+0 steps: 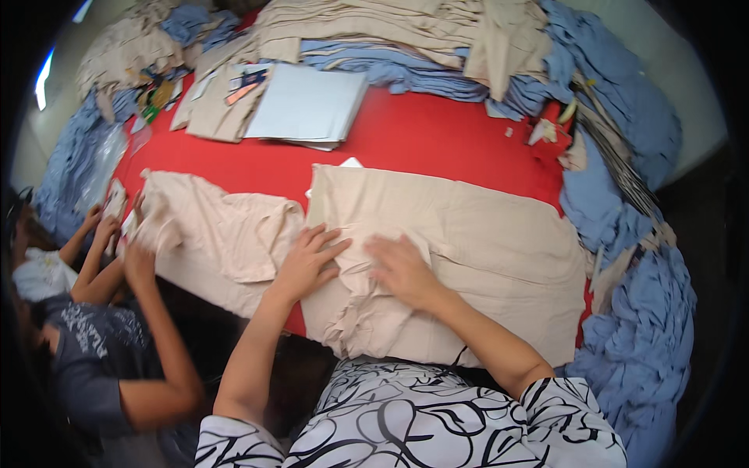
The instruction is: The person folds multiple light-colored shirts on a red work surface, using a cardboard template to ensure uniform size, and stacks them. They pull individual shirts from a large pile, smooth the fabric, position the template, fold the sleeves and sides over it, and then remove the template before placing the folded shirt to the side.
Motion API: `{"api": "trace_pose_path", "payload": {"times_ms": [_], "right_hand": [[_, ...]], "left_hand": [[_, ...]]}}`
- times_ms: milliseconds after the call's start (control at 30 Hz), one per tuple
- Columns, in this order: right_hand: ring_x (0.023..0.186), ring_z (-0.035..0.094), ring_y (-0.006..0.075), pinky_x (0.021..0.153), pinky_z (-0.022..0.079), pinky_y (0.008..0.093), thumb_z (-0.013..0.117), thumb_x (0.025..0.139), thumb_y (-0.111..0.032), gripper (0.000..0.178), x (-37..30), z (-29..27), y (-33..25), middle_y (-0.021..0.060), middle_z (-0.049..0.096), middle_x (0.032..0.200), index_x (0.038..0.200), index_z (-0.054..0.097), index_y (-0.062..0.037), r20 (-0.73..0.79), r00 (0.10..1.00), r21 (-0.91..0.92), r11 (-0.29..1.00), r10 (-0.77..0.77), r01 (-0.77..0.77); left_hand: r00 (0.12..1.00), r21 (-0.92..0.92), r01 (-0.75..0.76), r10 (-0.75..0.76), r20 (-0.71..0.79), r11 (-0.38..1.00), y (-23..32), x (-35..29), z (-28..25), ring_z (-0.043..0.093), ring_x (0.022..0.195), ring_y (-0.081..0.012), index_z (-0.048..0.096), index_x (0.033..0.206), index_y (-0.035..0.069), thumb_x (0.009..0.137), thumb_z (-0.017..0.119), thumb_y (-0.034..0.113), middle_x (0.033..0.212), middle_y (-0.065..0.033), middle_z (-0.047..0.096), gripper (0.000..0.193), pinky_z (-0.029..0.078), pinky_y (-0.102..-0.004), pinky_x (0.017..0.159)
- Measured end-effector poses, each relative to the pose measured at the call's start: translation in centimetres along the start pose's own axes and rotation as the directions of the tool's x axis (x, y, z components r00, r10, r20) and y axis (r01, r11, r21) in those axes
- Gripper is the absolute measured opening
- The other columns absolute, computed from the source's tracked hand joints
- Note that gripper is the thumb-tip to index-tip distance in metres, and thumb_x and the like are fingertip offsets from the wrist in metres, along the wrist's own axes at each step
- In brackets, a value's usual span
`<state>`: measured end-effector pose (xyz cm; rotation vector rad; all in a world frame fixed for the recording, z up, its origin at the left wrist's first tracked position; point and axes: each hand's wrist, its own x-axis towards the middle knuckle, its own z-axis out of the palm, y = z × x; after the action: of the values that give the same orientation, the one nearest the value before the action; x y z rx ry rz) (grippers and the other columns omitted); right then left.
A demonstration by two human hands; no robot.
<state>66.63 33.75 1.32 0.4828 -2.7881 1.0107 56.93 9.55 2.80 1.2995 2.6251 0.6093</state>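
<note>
A beige cloth garment, which looks like a pair of trousers [507,234], lies spread in front of me with its long part stretching to the right. My left hand [312,261] rests on its left part, fingers spread and open. Slightly blurred, my right hand [402,269] is over the bunched cloth near the garment's middle, its fingers stretched out and open. Creases gather in the fabric between and below both hands. Neither hand grips anything that I can see.
Left of me, a person's hands [140,265] are at another beige garment [234,226]. On the red table cover [437,129] lies a stack of pale sheets [304,105]. Beige garments [367,27] and blue garments [636,335] are heaped at the back and right.
</note>
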Motion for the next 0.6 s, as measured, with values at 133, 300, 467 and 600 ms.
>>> {"api": "trace_pose_path", "payload": {"times_ms": [133,300,467,600], "right_hand": [[0.126,0.047,0.0339,0.110,0.033,0.0441,0.054,0.090,-0.008,0.032,-5.3,-8.4,7.4,0.0157,0.055,0.132,0.121,0.062,-0.0059,-0.545,0.786,-0.033,0.929,0.294,-0.370],[0.129,0.044,0.0317,0.110,0.030,0.0474,0.052,0.096,-0.019,0.031,-16.2,-14.1,15.8,0.0167,0.051,0.136,0.123,0.060,-0.0061,-0.704,0.640,-0.460,0.490,0.308,-0.741],[0.123,0.050,0.0336,0.104,0.038,0.0421,0.052,0.097,-0.019,0.028,-24.1,-16.7,21.5,0.0153,0.058,0.127,0.120,0.063,-0.0064,-0.839,0.412,-0.221,0.470,0.354,-0.855],[0.105,0.058,0.0323,0.091,0.044,0.0411,0.049,0.092,-0.002,0.029,-23.8,-20.7,21.7,0.0145,0.068,0.103,0.113,0.068,-0.0080,-0.846,0.405,-0.197,0.502,0.347,-0.842]], "left_hand": [[0.998,0.018,-0.056,0.056,-0.016,0.998,0.8,0.6,-1.6,0.027,0.143,-0.0369,0.062,0.120,0.013,0.063,0.076,0.016,0.146,-0.0085,0.044,0.059,0.021,-0.0521,0.118],[0.995,-0.200,-0.098,0.103,0.011,0.975,-1.8,2.2,0.1,0.019,0.147,-0.0353,0.058,0.120,0.010,0.062,0.075,0.015,0.154,-0.0101,0.033,0.061,0.016,-0.0508,0.120],[0.993,-0.115,-0.059,0.070,0.096,0.992,-0.7,2.3,-0.7,0.020,0.147,-0.0339,0.051,0.138,0.017,0.062,0.074,0.015,0.155,-0.0101,0.032,0.079,0.013,-0.0510,0.120],[0.995,-0.083,-0.062,0.068,0.078,0.995,-1.2,1.6,-0.5,0.020,0.147,-0.0330,0.053,0.139,0.024,0.062,0.074,0.015,0.155,-0.0095,0.032,0.081,0.013,-0.0515,0.120]]}}
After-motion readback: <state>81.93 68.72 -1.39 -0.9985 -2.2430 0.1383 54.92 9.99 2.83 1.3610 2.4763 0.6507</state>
